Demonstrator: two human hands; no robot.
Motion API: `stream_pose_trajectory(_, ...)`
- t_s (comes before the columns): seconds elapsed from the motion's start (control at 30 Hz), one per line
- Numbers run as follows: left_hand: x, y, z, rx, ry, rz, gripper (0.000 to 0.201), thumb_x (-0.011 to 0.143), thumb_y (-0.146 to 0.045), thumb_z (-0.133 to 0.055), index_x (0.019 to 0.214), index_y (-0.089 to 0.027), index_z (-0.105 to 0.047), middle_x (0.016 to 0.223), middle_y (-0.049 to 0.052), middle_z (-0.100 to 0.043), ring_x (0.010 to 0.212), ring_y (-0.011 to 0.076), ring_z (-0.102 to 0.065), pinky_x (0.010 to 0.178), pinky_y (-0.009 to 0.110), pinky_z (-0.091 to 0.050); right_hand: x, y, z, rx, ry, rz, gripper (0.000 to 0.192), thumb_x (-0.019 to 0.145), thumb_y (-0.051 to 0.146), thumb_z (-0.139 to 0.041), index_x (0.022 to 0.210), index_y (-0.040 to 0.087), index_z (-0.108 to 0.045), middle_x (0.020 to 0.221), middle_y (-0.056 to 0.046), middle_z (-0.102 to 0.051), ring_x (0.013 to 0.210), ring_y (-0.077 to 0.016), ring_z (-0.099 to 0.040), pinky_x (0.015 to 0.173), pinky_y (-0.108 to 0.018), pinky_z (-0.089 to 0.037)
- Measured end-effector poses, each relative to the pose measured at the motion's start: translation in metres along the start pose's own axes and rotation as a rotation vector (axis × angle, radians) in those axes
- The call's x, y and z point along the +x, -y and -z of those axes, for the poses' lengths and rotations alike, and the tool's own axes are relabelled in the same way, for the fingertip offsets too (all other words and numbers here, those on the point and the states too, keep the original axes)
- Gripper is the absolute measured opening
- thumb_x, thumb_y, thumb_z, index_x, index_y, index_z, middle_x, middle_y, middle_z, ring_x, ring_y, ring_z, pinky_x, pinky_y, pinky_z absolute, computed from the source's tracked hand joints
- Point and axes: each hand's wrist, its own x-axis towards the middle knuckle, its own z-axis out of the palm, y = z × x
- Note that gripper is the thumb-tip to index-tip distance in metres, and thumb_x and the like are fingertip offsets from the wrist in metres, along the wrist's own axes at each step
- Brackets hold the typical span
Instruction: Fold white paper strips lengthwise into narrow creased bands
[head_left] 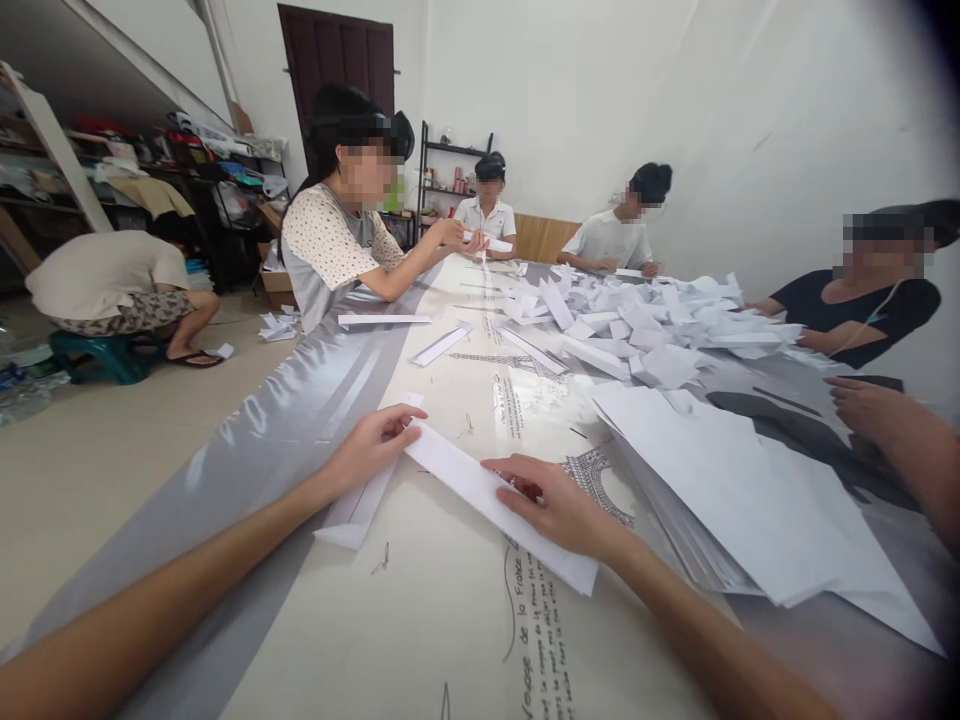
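A long folded strip of white paper [480,485] slants across the middle of the table, held between both hands. My left hand [375,445] pinches its far left end between thumb and fingers. My right hand [555,500] grips the strip's upper edge near the middle, thumb on top and fingers curled at the far side. Under my left hand lies another folded paper strip [352,515], partly hidden by the hand and wrist. To the right of my right hand sits a stack of white paper sheets [720,480], its edges fanned.
A large heap of folded papers [637,320] covers the table's far right. Loose strips [442,343] lie on the printed tablecloth [315,640]. Several people sit around the table; a co-worker's hand [877,410] reaches in at right. A person crouches on a green stool [112,355] at left.
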Motion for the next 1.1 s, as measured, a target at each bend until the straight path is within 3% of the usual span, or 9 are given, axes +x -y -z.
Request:
stream_pose_trajectory(0.13, -0.001, 0.001, -0.003, 0.024, 0.008, -0.008, 0.038, 0.095, -0.051, -0.056, 0.112, -0.019, -0.069, 0.085, 0.001, -0.062, 0.081, 0.0187, -0.059, 0.077, 0.029, -0.047, 0.003, -0.003, 0.002, -0.001, -0.033, -0.004, 0.031, 0.101, 0.034, -0.050, 0.125, 0.028, -0.068, 0.114, -0.006, -0.070, 0.083, -0.0176, -0.066, 0.077, -0.035, -0.055)
stream_pose_trajectory(0.27, -0.002, 0.000, -0.006, 0.072, 0.013, -0.012, 0.037, 0.096, -0.049, -0.054, 0.111, -0.019, -0.070, 0.082, 0.000, -0.061, 0.078, 0.0184, -0.059, 0.076, 0.029, -0.046, 0.023, -0.025, 0.012, -0.238, -0.228, -0.138, 0.036, 0.103, 0.038, -0.046, 0.130, 0.023, -0.063, 0.131, -0.009, -0.064, 0.106, -0.0214, -0.068, 0.091, -0.036, -0.056)
stream_pose_trajectory(0.33, -0.003, -0.001, -0.006, 0.092, 0.015, -0.015, 0.037, 0.096, -0.048, -0.053, 0.111, -0.019, -0.070, 0.082, 0.000, -0.062, 0.078, 0.0187, -0.059, 0.076, 0.030, -0.046, 0.042, -0.042, 0.019, -0.308, -0.291, -0.211, 0.040, 0.103, 0.034, -0.046, 0.139, 0.019, -0.056, 0.143, -0.013, -0.056, 0.128, -0.0282, -0.058, 0.104, -0.043, -0.050)
stream_pose_trajectory(0.43, -0.004, -0.003, -0.006, 0.115, 0.014, -0.022, 0.036, 0.096, -0.047, -0.053, 0.111, -0.019, -0.070, 0.083, 0.001, -0.064, 0.079, 0.0193, -0.060, 0.076, 0.030, -0.047, 0.078, -0.071, 0.033, -0.386, -0.377, -0.338, 0.047, 0.102, 0.029, -0.050, 0.144, 0.009, -0.050, 0.151, -0.023, -0.047, 0.142, -0.0364, -0.044, 0.112, -0.051, -0.043)
stream_pose_trajectory(0.53, -0.005, -0.006, -0.006, 0.130, 0.008, -0.027, 0.036, 0.096, -0.047, -0.052, 0.109, -0.019, -0.071, 0.084, 0.002, -0.065, 0.079, 0.0198, -0.061, 0.077, 0.030, -0.048, 0.110, -0.099, 0.046, -0.456, -0.477, -0.447, 0.045, 0.101, 0.029, -0.058, 0.140, 0.009, -0.053, 0.149, -0.024, -0.048, 0.137, -0.0373, -0.048, 0.109, -0.054, -0.044)
stream_pose_trajectory(0.63, -0.006, -0.007, -0.006, 0.135, 0.013, -0.024, 0.035, 0.096, -0.046, -0.052, 0.109, -0.019, -0.071, 0.084, 0.002, -0.066, 0.080, 0.0200, -0.062, 0.077, 0.030, -0.048, 0.127, -0.122, 0.055, -0.506, -0.553, -0.492, 0.036, 0.100, 0.035, -0.064, 0.131, 0.017, -0.060, 0.131, -0.011, -0.062, 0.110, -0.0250, -0.065, 0.092, -0.046, -0.057)
stream_pose_trajectory(0.87, -0.005, -0.001, -0.008, 0.149, 0.030, -0.023, 0.034, 0.096, -0.045, -0.053, 0.109, -0.019, -0.071, 0.090, 0.003, -0.070, 0.082, 0.0206, -0.062, 0.077, 0.030, -0.048, 0.127, -0.151, 0.053, -0.549, -0.568, -0.485, 0.034, 0.101, 0.037, -0.060, 0.129, 0.015, -0.061, 0.136, -0.015, -0.058, 0.115, -0.0273, -0.063, 0.096, -0.047, -0.055)
stream_pose_trajectory(1.0, -0.005, -0.001, -0.008, 0.160, 0.046, -0.012, 0.033, 0.097, -0.044, -0.053, 0.110, -0.020, -0.071, 0.090, 0.003, -0.070, 0.083, 0.0209, -0.062, 0.077, 0.030, -0.047, 0.131, -0.155, 0.053, -0.524, -0.535, -0.479, 0.047, 0.104, 0.040, -0.044, 0.135, 0.005, -0.053, 0.157, -0.028, -0.035, 0.141, -0.0389, -0.041, 0.111, -0.051, -0.038)
stream_pose_trajectory(1.1, -0.005, -0.004, -0.007, 0.170, 0.051, -0.004, 0.035, 0.097, -0.046, -0.052, 0.110, -0.020, -0.071, 0.086, 0.002, -0.068, 0.080, 0.0206, -0.062, 0.076, 0.031, -0.047, 0.134, -0.152, 0.056, -0.501, -0.468, -0.431, 0.046, 0.104, 0.037, -0.040, 0.136, 0.007, -0.050, 0.148, -0.025, -0.049, 0.141, -0.0364, -0.041, 0.115, -0.050, -0.031)
